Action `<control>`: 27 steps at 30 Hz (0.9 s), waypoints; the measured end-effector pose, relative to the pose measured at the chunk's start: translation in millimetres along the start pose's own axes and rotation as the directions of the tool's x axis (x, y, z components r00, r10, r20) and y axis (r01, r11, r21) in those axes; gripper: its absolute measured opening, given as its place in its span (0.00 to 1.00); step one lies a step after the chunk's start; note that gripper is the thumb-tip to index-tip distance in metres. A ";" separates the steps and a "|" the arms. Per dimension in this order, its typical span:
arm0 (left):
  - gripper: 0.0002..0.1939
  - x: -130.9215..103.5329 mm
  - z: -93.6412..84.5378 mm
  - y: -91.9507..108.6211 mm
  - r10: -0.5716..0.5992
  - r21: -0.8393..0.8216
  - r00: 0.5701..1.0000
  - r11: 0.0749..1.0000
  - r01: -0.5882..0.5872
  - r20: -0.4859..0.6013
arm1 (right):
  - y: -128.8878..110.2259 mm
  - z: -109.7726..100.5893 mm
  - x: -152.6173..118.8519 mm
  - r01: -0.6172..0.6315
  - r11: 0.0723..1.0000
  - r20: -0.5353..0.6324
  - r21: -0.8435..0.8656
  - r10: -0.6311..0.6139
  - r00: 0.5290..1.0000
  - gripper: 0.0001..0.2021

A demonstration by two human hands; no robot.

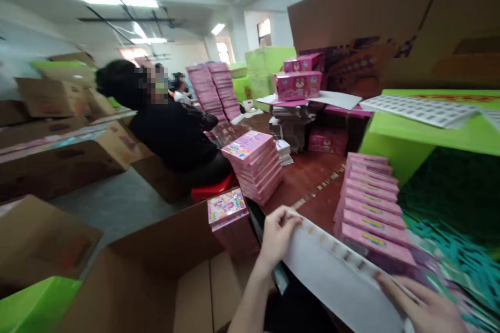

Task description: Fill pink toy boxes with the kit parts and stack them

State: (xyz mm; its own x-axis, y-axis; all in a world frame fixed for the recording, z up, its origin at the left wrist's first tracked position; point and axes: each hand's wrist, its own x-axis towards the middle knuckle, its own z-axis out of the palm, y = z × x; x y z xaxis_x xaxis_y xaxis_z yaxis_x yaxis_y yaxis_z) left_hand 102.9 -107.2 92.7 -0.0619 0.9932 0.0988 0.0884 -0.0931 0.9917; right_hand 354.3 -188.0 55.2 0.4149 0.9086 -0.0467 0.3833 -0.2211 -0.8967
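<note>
A white sheet [336, 276] with a row of small printed marks along its upper edge hangs between my two hands. My left hand [279, 234] pinches its upper left corner between thumb and fingers. At the sheet's right end, my right hand [422, 302] grips the edge, its fingers partly blurred. Just beyond the sheet, a leaning row of pink boxes [371, 208] lies on the reddish-brown table [316, 182]. A stack of pink boxes [253, 161] stands at the table's left side, with more pink boxes [228, 213] nearer to my left hand.
An open cardboard box [156, 250] is at the lower left. A seated person in black [172, 135] is beyond it. At the right, a green box [414, 135] bears printed sheets [422, 109], above teal strips [457, 255]. Pink cartons [299, 86] stand at the back.
</note>
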 end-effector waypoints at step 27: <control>0.14 24.9 29.4 -63.0 0.036 0.067 0.984 0.997 -0.025 -0.173 | -2.0 -6.8 -1.9 -0.125 0.942 0.130 0.312 0.088 0.988 0.16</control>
State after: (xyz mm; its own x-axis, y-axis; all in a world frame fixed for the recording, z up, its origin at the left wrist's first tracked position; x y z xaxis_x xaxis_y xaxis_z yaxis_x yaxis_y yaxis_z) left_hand 125.0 -74.6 30.3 -0.2297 0.9620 0.1475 0.1564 -0.1131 0.9812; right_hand 358.4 -191.7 60.2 0.3361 0.9240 -0.1825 0.0518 -0.2117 -0.9760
